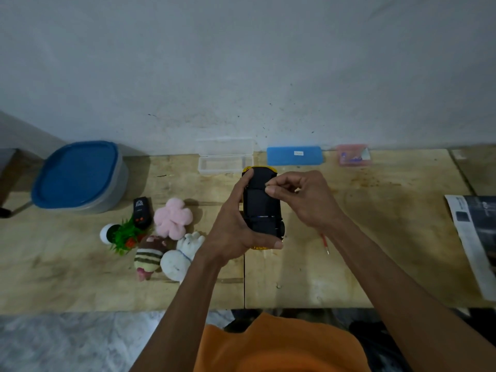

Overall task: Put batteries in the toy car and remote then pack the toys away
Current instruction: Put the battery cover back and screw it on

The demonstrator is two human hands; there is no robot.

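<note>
**Toy car held belly-up over the table**

The left hand [236,224] gripped the toy car [261,208] upside down above the wooden table [375,237], fingers curled round its side so only scraps of yellow body showed. The right hand [300,197] pinched thumb and forefinger together at the car's black underside; whatever they held was too small to make out. The remote [141,213] lay left of the car, beside the plush toys [171,237]. A paper [475,237] was cut off at the right edge. The clear open box [225,163] looked empty; the blue-lidded tub [80,175] hid its contents; the pink box [354,154] held blurred items.
</note>
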